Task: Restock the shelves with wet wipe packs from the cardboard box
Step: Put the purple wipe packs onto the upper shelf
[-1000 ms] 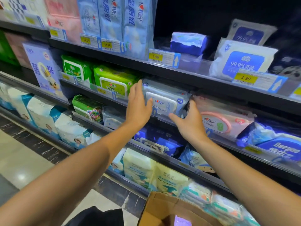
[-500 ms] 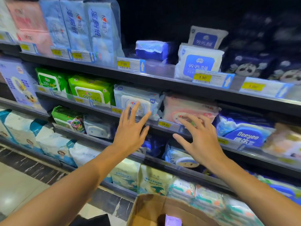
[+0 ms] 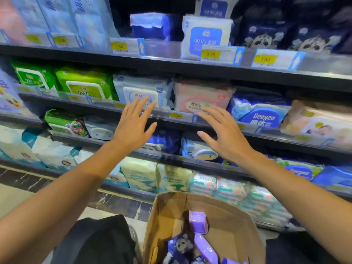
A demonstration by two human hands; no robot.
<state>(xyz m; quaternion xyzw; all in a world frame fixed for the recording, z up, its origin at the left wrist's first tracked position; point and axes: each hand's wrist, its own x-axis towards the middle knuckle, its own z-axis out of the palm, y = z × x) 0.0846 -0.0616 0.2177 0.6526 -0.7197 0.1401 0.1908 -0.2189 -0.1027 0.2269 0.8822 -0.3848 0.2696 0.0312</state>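
Bare left hand [image 3: 133, 128] and right hand [image 3: 224, 134], each grip spread apart, now off the light-blue pack [image 3: 141, 90].

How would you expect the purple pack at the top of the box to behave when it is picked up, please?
The purple pack looks small and soft-wrapped, so it is probably light and squashy rather than stiff. Its film looks glossy, so it may be a little slippery. It leans on loose packs in the box, so neighbours might shift.

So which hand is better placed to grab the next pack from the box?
Right, marginally. Both hands are empty and open at the shelf, but the right hand hangs more directly above the cardboard box and its purple packs; the left hand sits further left.
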